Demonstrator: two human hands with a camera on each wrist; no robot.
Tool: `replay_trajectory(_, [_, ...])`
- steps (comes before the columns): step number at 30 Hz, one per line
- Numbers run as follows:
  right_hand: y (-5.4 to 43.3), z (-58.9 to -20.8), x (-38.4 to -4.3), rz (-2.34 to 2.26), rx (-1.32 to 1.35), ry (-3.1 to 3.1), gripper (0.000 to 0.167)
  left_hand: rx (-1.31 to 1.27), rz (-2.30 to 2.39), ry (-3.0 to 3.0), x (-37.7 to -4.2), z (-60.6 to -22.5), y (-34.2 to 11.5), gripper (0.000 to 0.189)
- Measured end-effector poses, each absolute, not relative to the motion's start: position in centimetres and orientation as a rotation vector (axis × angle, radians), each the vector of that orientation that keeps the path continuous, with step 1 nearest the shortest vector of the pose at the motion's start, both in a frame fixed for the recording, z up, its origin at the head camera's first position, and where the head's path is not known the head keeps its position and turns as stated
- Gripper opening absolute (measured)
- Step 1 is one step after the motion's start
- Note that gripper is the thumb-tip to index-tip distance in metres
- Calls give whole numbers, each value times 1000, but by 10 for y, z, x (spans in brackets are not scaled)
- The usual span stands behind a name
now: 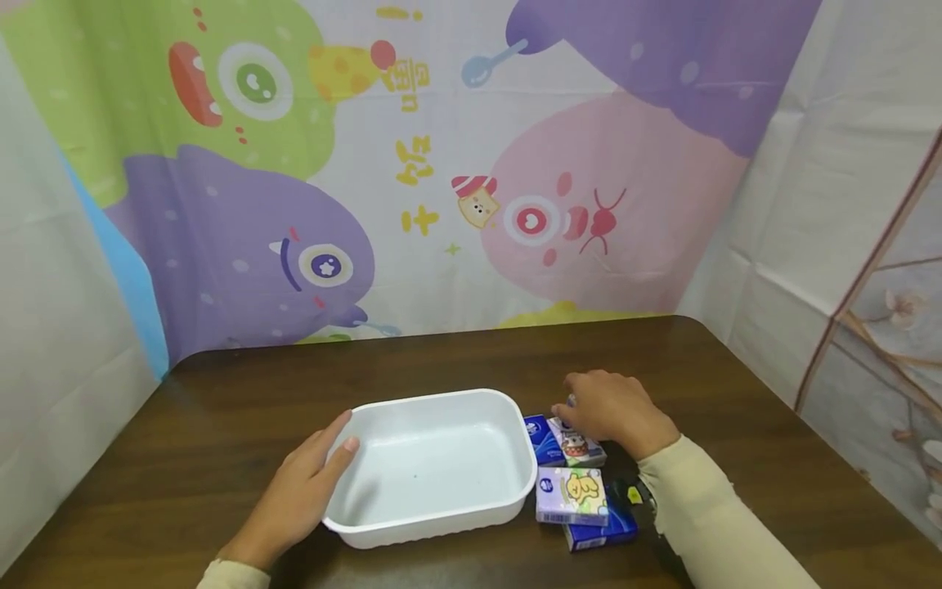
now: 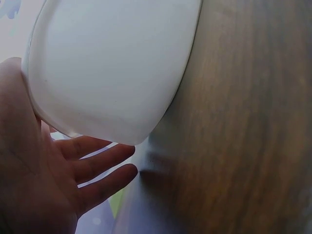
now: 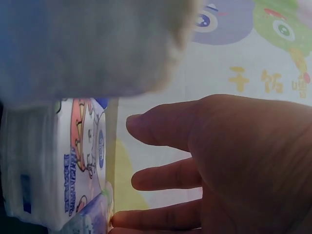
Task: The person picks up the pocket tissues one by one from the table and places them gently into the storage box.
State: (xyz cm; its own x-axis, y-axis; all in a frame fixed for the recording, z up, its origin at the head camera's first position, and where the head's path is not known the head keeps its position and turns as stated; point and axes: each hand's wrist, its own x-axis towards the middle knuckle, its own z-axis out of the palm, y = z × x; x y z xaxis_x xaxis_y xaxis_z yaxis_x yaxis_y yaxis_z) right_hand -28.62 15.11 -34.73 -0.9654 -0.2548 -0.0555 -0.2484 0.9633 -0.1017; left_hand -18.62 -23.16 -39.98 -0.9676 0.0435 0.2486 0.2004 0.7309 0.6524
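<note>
A white plastic tray [image 1: 434,466] lies on the table. My left hand [image 1: 302,483] holds its left rim, thumb over the edge and fingers along the outer wall; in the left wrist view those fingers [image 2: 105,187] are spread beside the tray. My right hand [image 1: 614,409] hovers over small tissue packs to the right of the tray. Under its fingers are a white cartoon pack [image 1: 580,448] and a blue pack [image 1: 543,440]. Nearer lies a lilac bear pack [image 1: 572,495], overlapping another blue pack [image 1: 603,528]. In the right wrist view, thumb and fingers stand apart, with nothing between them.
The dark wooden table [image 1: 773,491] runs back to a cartoon-printed curtain [image 1: 441,286]. Pale cloth walls [image 1: 795,245] border both sides. A blurred pale shape [image 3: 92,44] covers the upper left of the right wrist view.
</note>
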Motion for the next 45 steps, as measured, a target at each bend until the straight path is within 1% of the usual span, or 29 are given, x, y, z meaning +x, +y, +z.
replay_trajectory(14, [150,-348,-288,-137,-335,3062,55,-190,-1068,-2712,-186,-398,-232,57])
replay_trajectory(21, [151,-350,-289,-119,-353,3088,50,-164,-1067,-2735,-186,-398,-234,58])
replay_trajectory(29, [152,-351,-290,-116,-340,3078,51,-158,-1083,-2752,-186,-397,-233,60])
replay_trajectory(36, [154,-353,-291,-117,-327,3095,45,-171,-1076,-2735,-186,-399,-233,59])
replay_trajectory(45, [155,-355,-294,-74,-291,3075,45,-176,-1081,-2724,-187,-398,-232,59])
